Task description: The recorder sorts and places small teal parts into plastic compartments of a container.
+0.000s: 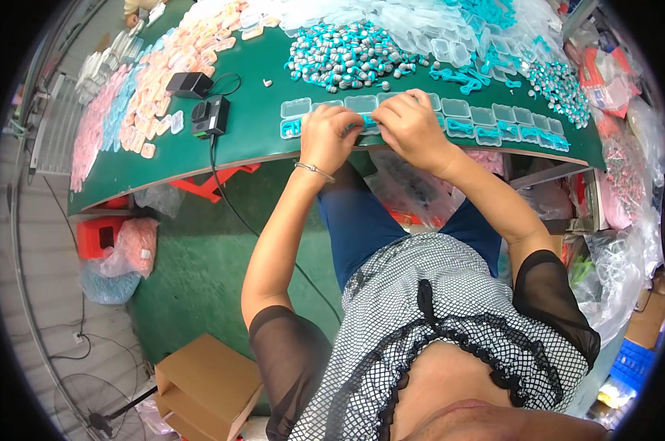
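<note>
Head view: the left hand [329, 136] and right hand [415, 128] are brought close together over the near edge of the green table [255, 121]. Fingers of both are bent, tips gathered at a teal corded piece [369, 123] placed between them; whether it is pinched by either hand cannot be told, the tips being partly hidden. By both hands a row of open clear cases [456, 109] is laid out, lids turned away from the wearer; teal cords are seen in several on the right. Beyond, a pile of grey-and-teal plugs [340, 55] is heaped, backed by loose clear cases [391, 18]. To the left, a black device [211, 115] is set near spread peach cases [178, 66]. At upper left, another person's hand [135, 13] is partly seen
</note>
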Demonstrator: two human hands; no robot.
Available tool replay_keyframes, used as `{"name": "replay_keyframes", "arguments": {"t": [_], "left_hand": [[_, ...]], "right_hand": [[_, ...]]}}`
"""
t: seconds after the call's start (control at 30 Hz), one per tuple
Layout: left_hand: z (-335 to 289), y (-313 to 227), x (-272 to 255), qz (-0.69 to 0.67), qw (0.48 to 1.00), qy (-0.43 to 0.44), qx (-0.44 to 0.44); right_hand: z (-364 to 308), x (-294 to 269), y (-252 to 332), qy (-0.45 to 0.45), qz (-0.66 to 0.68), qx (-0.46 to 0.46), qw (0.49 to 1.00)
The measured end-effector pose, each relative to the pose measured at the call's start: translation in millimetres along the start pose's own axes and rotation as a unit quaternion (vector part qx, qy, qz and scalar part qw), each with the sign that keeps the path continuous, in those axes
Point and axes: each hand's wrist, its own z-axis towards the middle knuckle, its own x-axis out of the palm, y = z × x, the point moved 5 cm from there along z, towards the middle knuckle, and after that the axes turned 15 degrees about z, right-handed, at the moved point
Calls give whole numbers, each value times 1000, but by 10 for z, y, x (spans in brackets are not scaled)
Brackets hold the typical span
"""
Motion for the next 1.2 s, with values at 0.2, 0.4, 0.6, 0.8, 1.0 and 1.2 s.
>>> {"name": "replay_keyframes", "arguments": {"t": [0.2, 0.4, 0.6, 0.8, 1.0, 1.2], "left_hand": [[-58, 51, 42, 18, 1000, 0, -10], [-50, 8, 29, 54, 998, 13, -16], [-32, 15, 25, 79, 996, 51, -6], [-29, -19, 7, 74, 996, 48, 0], [-32, -25, -19, 107, 993, 56, 9], [2, -23, -47, 96, 993, 66, 1]], "right_hand": [[18, 173, 50, -2, -61, -12, 998], [10, 203, 30, 10, -41, 2, 999], [15, 178, -62, 85, 46, 34, 995], [-26, 99, -97, 62, 51, 42, 996], [-30, 184, -13, 85, -1, 6, 996], [-43, 46, -75, 38, 45, 17, 998]]}}
